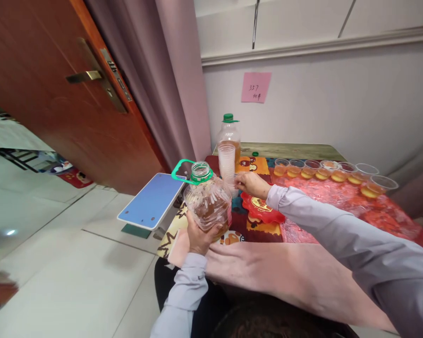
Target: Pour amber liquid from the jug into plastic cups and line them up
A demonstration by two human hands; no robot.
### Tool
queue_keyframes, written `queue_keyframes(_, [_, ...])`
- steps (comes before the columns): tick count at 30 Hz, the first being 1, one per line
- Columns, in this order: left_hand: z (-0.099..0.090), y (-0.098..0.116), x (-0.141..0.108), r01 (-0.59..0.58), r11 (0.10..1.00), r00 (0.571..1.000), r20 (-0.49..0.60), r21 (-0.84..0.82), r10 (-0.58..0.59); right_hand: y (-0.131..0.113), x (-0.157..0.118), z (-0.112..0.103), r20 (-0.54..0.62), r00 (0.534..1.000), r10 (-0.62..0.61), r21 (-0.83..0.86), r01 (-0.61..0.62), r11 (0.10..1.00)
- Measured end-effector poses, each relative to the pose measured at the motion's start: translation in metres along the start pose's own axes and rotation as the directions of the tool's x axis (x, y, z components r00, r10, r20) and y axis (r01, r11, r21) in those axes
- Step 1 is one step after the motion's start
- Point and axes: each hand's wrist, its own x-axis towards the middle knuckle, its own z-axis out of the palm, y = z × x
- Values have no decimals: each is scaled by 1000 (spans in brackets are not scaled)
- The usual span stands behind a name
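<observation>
My left hand (201, 234) is wrapped round the lower side of a big clear plastic jug (209, 202), which leans slightly. The jug has a green neck ring and handle (178, 171), its mouth is uncapped, and amber liquid shows low inside. Just right of it stands a tall stack of clear plastic cups (227, 162). My right hand (253, 184) pinches at the lower part of this stack; its fingertips partly hide what they grip. Behind the stack is a second jug (229, 134) with a green cap, holding amber liquid.
A row of several cups (305, 171) with yellow liquid stands on red plastic sheeting at the right. A red scalloped tray (261, 206) lies below my right wrist. A green cap (255, 154) rests near the back edge. A blue-topped stool (151, 199) stands left of the table.
</observation>
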Motion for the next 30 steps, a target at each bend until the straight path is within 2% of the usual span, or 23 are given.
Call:
queue_keyframes(6, [2, 6, 1, 28, 996, 999, 22, -80, -27, 4, -1, 5, -116, 993, 20, 84, -10, 996])
queue_keyframes(10, [1, 1, 1, 15, 998, 1000, -2, -60, -15, 0, -7, -12, -223, 974, 33, 135, -2, 991])
queue_keyframes(13, [1, -3, 2, 20, 999, 1000, -10, -47, -20, 0, -27, -40, -422, 905, 57, 171, 18, 985])
queue_keyframes(15, [1, -3, 2, 20, 999, 1000, -15, -38, -21, 6, -50, -55, -508, 858, 81, 155, -2, 988])
queue_keyframes(16, [2, -3, 3, 19, 999, 1000, -18, -38, -20, 10, -63, -59, -513, 854, 92, 140, -22, 990])
queue_keyframes(18, [3, -3, 4, 19, 998, 1000, -18, -55, -20, 22, -90, -55, -460, 880, 115, 122, -66, 990])
queue_keyframes(20, [4, -2, 4, 13, 997, 1000, -15, -74, -14, 34, -115, -40, -364, 919, 153, 134, -111, 985])
queue_keyframes(23, [4, -2, 5, -4, 997, 1000, -25, -71, 3, 49, -140, -11, -268, 941, 207, 177, -163, 971])
queue_keyframes(26, [3, -5, 7, -6, 998, 1000, -24, -55, 5, 55, -147, 8, -254, 944, 211, 189, -166, 968])
queue_keyframes(30, [0, -8, 9, -15, 1000, 999, -31, -18, 14, 55, -142, 15, -245, 952, 185, 182, -143, 973])
